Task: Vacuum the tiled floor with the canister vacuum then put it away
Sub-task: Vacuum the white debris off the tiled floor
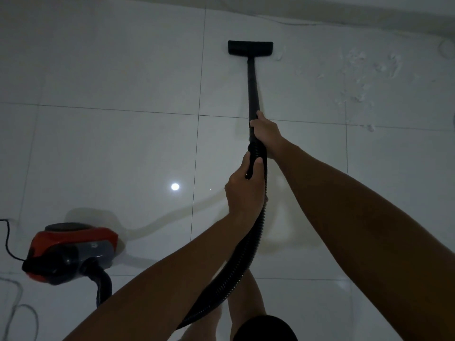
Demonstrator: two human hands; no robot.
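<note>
Handling estimate: wand [252,84] is a stiff, light black tube, so it steers best from its upper end. The ribbed hose [251,244] is flexible and will drag and coil behind. The canister [73,252] looks the heaviest part and should trail behind on the hose.

Grip: right hand [264,130] is wrapped round the wand's upper end; left hand [243,188] is curled round the hose cuff just below it. Both are closed firmly.

Appearance: flat black floor head [250,48] sits on the glossy white tiled floor [123,82], far from the person, near the wall. White crumbs or fluff [364,77] lie scattered to its right, the nearest just beside it. The canister is red and grey, at lower left, with a dark power cord [8,239] leaving its rear.

Judgement: vacuuming is in progress; debris remains.
</note>
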